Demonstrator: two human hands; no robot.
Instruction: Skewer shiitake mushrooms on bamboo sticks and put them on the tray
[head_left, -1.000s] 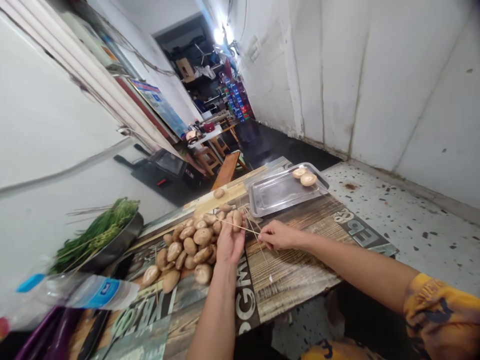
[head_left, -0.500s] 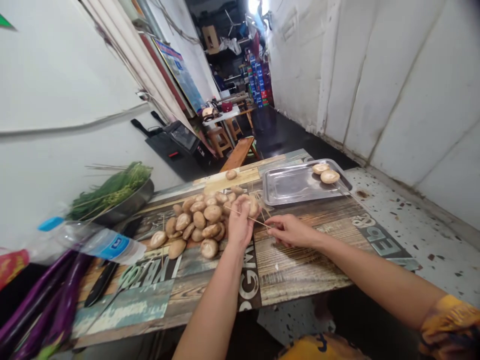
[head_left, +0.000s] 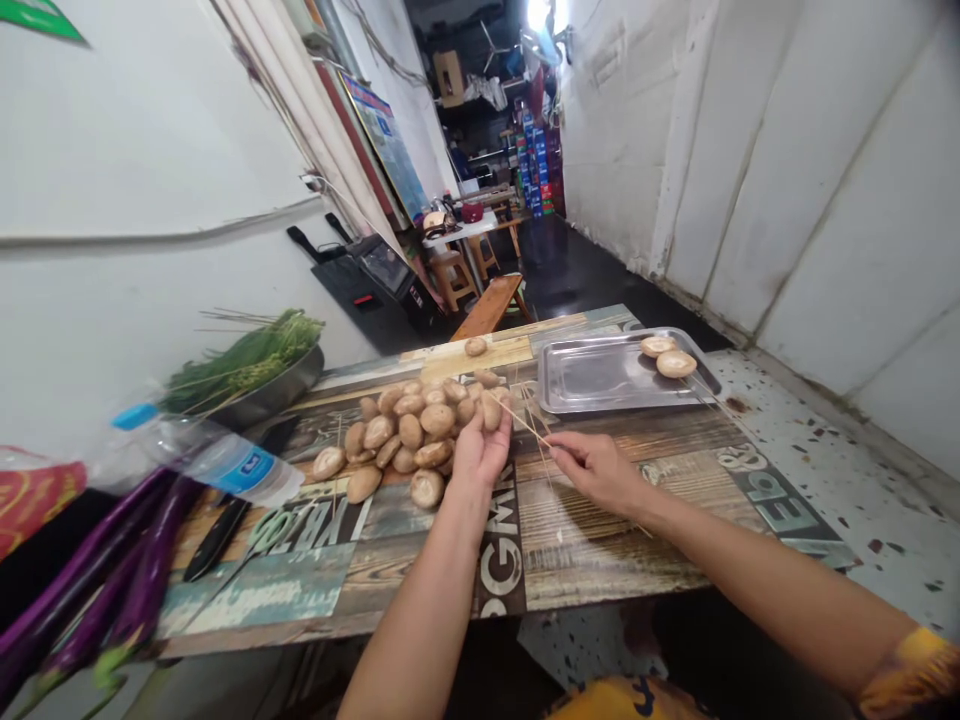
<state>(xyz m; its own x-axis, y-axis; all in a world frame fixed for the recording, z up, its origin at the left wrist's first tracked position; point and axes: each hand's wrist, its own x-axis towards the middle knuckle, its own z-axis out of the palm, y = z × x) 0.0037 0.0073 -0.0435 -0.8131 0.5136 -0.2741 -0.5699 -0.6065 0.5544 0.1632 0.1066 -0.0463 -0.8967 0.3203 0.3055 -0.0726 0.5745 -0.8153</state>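
While our left hand grasps one mushroom beside the mushroom pile, our right hand pinches one skewer, its far end at this mushroom. We count two mushrooms in the metal tray, one alone on the table, and, to the left, one bottle and one bowl of greens.

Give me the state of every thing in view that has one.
Left grip, closed around a mushroom
Right grip, pinching a skewer
Skewer, tip at that mushroom, whether pierced unclear
Mushroom pile, loose on the table
Metal tray, flat, two mushrooms at one end
Bowl, heaped with greens
Bottle, blue cap on, fill level unclear
Knife, lying down, not held
Eggplants, whole
Light, lit
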